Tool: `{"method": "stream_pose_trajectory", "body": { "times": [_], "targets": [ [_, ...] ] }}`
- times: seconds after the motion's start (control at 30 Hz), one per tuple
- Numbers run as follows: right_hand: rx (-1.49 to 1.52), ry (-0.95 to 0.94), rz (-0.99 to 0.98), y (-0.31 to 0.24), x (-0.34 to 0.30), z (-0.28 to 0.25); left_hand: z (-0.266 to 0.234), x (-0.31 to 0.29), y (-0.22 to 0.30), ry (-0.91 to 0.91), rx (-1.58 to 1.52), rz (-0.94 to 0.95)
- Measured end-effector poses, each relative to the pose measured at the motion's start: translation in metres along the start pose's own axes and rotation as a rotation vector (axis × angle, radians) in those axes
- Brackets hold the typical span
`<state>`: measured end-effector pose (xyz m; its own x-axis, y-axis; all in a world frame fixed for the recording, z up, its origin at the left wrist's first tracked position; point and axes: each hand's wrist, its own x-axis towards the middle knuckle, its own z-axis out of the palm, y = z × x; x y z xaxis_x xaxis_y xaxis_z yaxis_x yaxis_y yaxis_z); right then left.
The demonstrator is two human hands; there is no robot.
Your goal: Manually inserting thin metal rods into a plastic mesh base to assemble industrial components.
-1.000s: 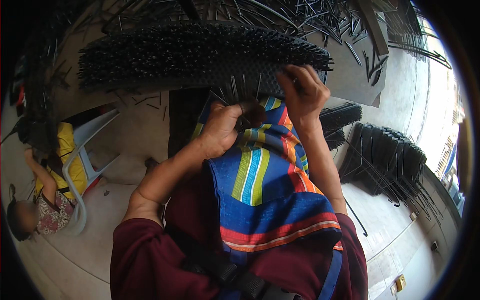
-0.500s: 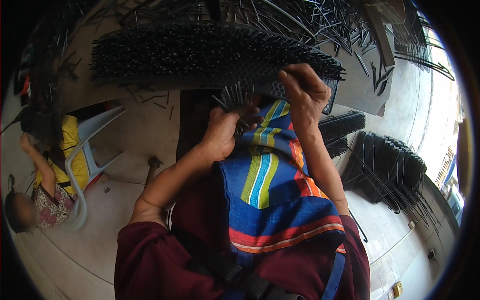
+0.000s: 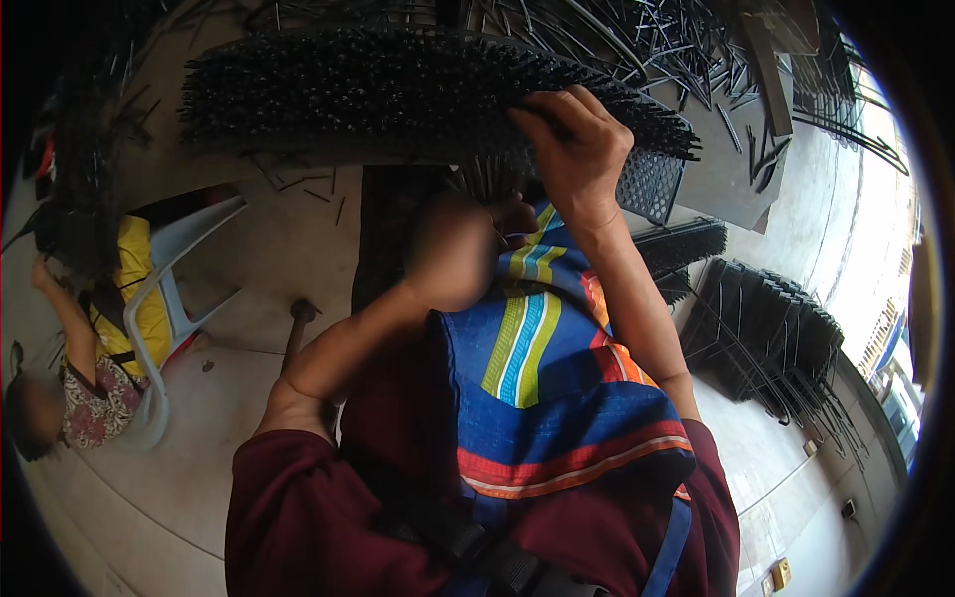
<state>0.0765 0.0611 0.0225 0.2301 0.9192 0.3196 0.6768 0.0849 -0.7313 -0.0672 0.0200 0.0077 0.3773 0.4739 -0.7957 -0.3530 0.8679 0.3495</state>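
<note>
My left hand, partly blurred, is closed around a bunch of thin dark rods at the near edge of a long black tray full of holes. Short black rods stand upright and densely packed over most of that tray, while bare holes show at its right end. Over the rods near that end, my right hand has thumb and forefinger pinched together. Whatever lies between those fingertips is too dark and small to make out. A striped blue apron covers my lap below both hands.
Loose black rods lie scattered on the table behind the tray. Stacked dark racks with bent wires stand on the floor at right. Another person sits at far left on a pale plastic chair. A hammer-like tool appears beside my left forearm.
My right hand has moved up and left, from the bare holes to over the standing rods. My left hand, still around the bunch, has shifted slightly and fewer of its rods show.
</note>
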Motion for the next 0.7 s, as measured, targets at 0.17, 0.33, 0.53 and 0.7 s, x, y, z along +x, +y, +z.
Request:
{"method": "stream_pose_trajectory", "body": {
  "times": [0.17,0.33,0.53,0.7],
  "targets": [
    [-0.049,-0.014,-0.091,0.002,0.005,0.004,-0.006,0.004,-0.001,-0.024,0.037,0.015],
    [-0.151,-0.096,-0.139,0.001,0.010,0.003,-0.008,0.007,-0.001,-0.040,-0.013,-0.010],
    [0.016,-0.232,0.266,-0.004,-0.012,-0.018,-0.010,0.008,-0.004,-0.150,-0.168,0.001],
    [0.301,-0.440,0.562,0.007,-0.035,-0.023,-0.004,0.004,-0.004,-0.177,-0.136,-0.044]
  ]
}}
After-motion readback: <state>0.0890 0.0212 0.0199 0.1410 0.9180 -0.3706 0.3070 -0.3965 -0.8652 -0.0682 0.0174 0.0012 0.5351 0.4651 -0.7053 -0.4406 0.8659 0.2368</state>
